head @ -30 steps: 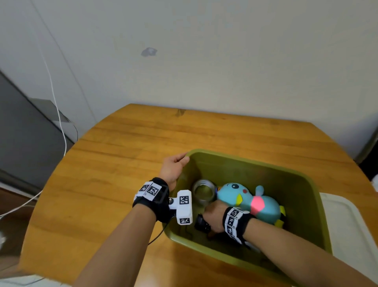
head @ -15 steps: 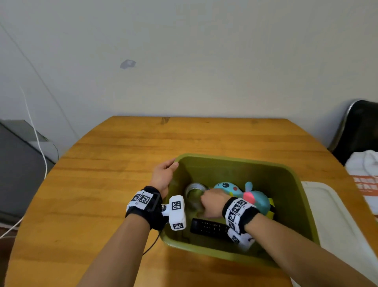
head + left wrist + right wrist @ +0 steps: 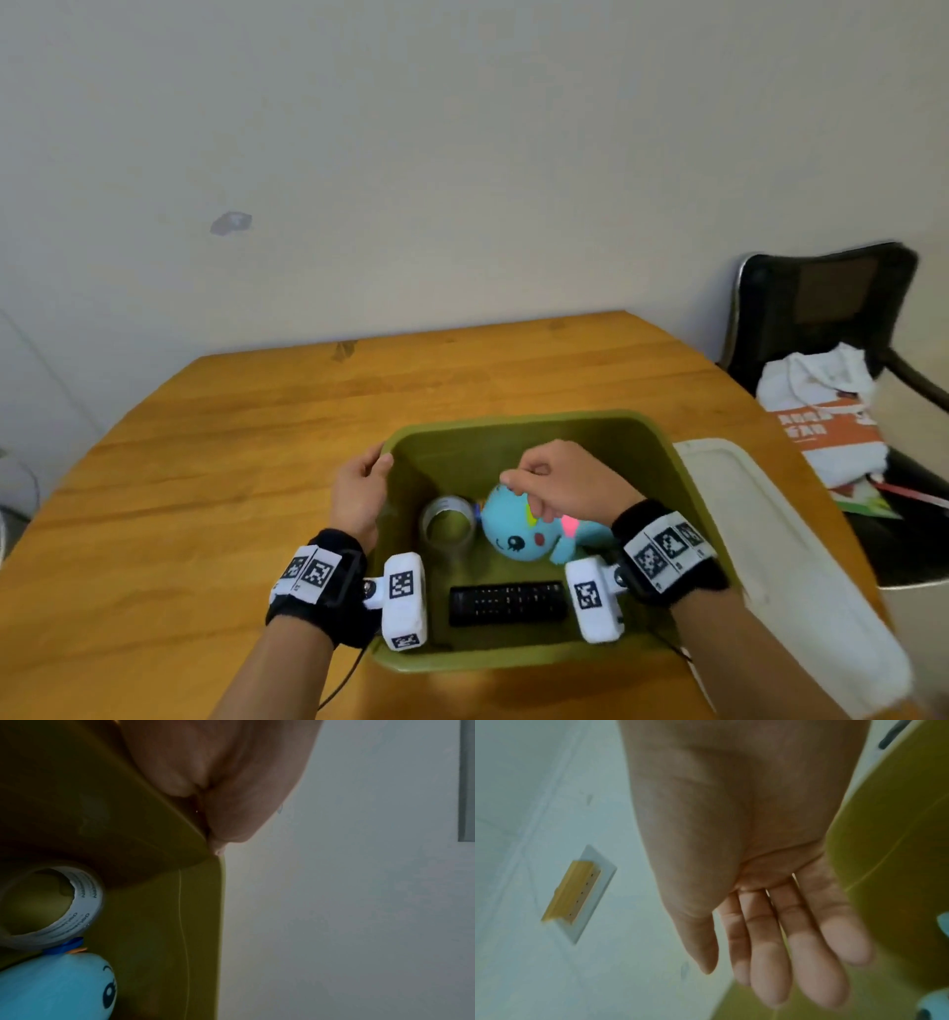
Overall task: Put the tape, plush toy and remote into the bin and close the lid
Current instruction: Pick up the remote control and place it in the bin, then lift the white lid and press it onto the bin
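The olive-green bin [image 3: 513, 419] stands on the wooden table. Inside it lie the grey tape roll [image 3: 447, 524], the blue plush toy [image 3: 518, 532] and, along the near wall, the black remote [image 3: 508, 604]. My left hand [image 3: 359, 483] grips the bin's left rim, thumb inside; the left wrist view shows that left hand [image 3: 218, 780] pinching the bin's rim [image 3: 164, 805], with the tape roll [image 3: 85, 902] and plush toy [image 3: 51, 988] below. My right hand [image 3: 554, 488] hovers over the plush toy and holds nothing. In the right wrist view this right hand [image 3: 770, 973] shows relaxed fingers.
A white lid [image 3: 801, 591] lies flat on the table just right of the bin. A black chair [image 3: 832, 308] with a white and orange bag [image 3: 821, 426] stands past the table's right edge. A wall runs behind the table.
My right hand let go of the remote on the bin floor, passed the tape and rose above the plush toy. The left hand stayed on the rim. My head turned right.
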Tool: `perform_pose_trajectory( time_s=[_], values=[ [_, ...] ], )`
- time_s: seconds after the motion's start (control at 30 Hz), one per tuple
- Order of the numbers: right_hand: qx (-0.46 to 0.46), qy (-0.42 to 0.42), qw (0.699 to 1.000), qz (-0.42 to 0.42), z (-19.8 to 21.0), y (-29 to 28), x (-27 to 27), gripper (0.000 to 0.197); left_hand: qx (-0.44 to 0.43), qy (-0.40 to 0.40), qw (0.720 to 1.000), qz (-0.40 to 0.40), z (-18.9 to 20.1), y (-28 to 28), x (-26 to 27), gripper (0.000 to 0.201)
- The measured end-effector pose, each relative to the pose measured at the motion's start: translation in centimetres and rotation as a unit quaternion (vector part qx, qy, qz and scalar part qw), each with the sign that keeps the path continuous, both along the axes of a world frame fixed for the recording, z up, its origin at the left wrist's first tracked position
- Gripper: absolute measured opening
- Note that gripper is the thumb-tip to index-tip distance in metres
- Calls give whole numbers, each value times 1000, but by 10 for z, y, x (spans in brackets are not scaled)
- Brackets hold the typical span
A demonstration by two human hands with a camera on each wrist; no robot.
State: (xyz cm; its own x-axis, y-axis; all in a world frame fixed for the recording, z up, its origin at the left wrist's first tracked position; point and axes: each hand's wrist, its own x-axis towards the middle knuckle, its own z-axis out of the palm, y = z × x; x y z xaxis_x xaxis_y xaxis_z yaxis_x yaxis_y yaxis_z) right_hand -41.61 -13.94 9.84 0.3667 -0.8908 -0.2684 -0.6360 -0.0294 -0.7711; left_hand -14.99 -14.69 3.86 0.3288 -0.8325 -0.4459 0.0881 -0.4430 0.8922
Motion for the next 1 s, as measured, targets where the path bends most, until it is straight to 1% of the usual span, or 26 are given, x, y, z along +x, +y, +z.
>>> perform_pose_trajectory(
  time_s=[0.13, 0.2, 0.23, 0.3, 0.33, 0.4, 0.43, 0.47, 0.5, 0.57, 0.63, 0.7, 0.8, 0.87, 0.97, 1.0],
  values=[
    [-21, -89, 992, -87, 20, 12, -26, 29, 31, -28, 999, 2, 5, -1, 2, 42],
    [-44, -164, 972, -163, 29, 17, -48, 21, 43, -56, 997, -24, 12, -3, -3, 45],
    [-55, -205, 955, -207, 35, 18, -59, 18, 47, -89, 994, -44, 17, -2, -5, 49],
    [-78, -270, 910, -305, 45, 19, -90, 18, 39, -183, 978, -87, 31, -2, -19, 57],
    [-92, -292, 885, -350, 50, 19, -107, 19, 28, -230, 967, -103, 39, -3, -28, 59],
    [-119, -311, 839, -431, 57, 19, -146, 17, -9, -309, 940, -141, 59, -8, -57, 60],
    [-124, -309, 821, -464, 58, 19, -164, 15, -31, -335, 927, -164, 68, -13, -73, 59],
    [-124, -303, 807, -491, 56, 19, -182, 14, -50, -343, 918, -192, 77, -19, -92, 57],
    [-118, -294, 799, -510, 52, 18, -198, 13, -60, -336, 913, -222, 84, -24, -112, 54],
    [-90, -265, 798, -533, 32, 16, -226, 13, -46, -312, 903, -291, 92, -36, -157, 51],
    [-51, -225, 810, -539, 5, 14, -246, 13, -20, -290, 889, -355, 95, -45, -201, 53],
    [-4, -178, 825, -537, -27, 11, -258, 14, -3, -280, 875, -396, 93, -52, -240, 57],
    [55, -96, 857, -503, -72, 10, -261, 10, 30, -277, 858, -431, 89, -59, -282, 73],
    [68, -12, 881, -468, -101, 8, -263, 7, 56, -285, 849, -442, 79, -67, -302, 80],
    [80, 136, 906, -394, -132, 8, -258, 18, 92, -313, 840, -434, 62, -75, -314, 73],
    [90, 173, 910, -365, -139, 8, -256, 24, 101, -336, 830, -433, 58, -76, -316, 67]
  ],
)
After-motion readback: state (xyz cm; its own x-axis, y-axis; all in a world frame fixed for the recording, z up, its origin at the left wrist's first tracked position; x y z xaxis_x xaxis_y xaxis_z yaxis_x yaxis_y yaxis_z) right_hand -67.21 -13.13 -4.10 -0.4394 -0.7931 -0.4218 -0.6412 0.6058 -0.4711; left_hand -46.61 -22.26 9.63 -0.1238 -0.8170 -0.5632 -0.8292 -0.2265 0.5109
